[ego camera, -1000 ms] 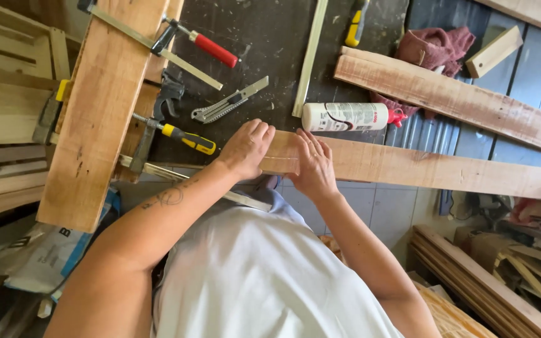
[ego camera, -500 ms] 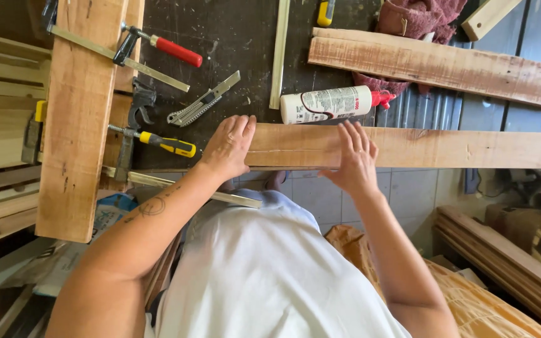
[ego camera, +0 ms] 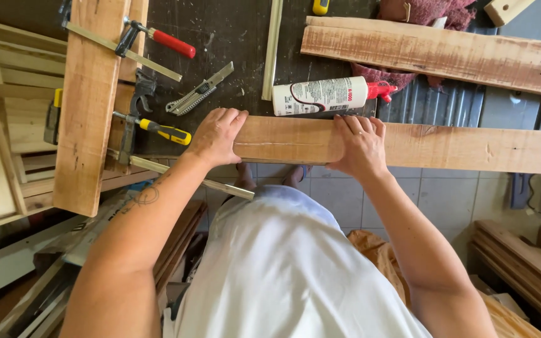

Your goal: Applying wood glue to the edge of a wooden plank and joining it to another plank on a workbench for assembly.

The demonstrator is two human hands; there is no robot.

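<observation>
Planks come first by size: three loose ones lie about the dark workbench (ego camera: 233, 37). The long plank (ego camera: 471, 147) runs along the near edge of the bench and juts out to the right over the tiled floor (ego camera: 339, 194); a second plank (ego camera: 433, 53) lies beyond it, slightly slanted, and a third board (ego camera: 89, 106) lies on the left of the bench, running away from the person, with two bar clamps across it, one with a red handle (ego camera: 173, 44) and one with a yellow handle (ego camera: 167, 133). A thin wooden strip (ego camera: 273, 50) lies further back.

Both hands rest on the long plank. The left hand (ego camera: 217, 134) lies flat over its left end, fingers together and curled over the far edge. The right hand (ego camera: 359, 144) presses down just to the right, fingers slightly spread. Between them the wood is pale brown with a faint light line along its length, perhaps a scratch or a pencil mark; I cannot tell which.

One white glue bottle (ego camera: 324, 95) with a red nozzle lies on its side just behind the plank, near the right fingertips. One grey utility knife (ego camera: 198, 97) lies left of it. A reddish rag (ego camera: 427, 11) sits at the back. Stacked lumber (ego camera: 521, 263) lies on the floor at lower right.
</observation>
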